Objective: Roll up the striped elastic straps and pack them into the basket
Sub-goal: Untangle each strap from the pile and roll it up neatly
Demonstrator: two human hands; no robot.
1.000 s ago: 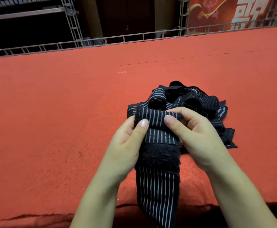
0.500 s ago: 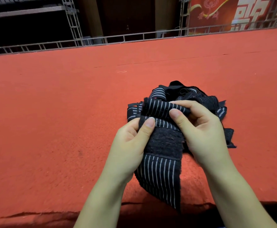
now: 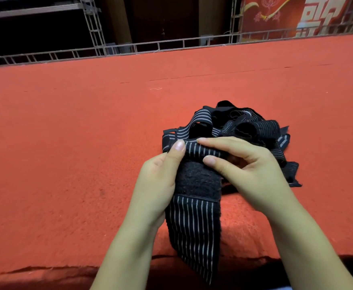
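Item: striped strap (image 3: pixel 194 225), part-rolled, held above the near edge of the red carpeted surface (image 3: pixel 66 153); its tail hangs down past that edge.
Left hand (image 3: pixel 156 181): your thumb pinches the roll's left end.
Right hand (image 3: pixel 249 170): your thumb and fingertips pinch the roll's right end.
Fuzzy fastening patch (image 3: pixel 196 181): faces you, just below the roll.
Heap of remaining straps (image 3: pixel 244 126): on the carpet, directly behind your hands.
Basket: not in view.
Handling: keep both ends level and the tail taut so the coil winds square; the far side of the roll is hidden, so its tightness probably needs checking by feel.
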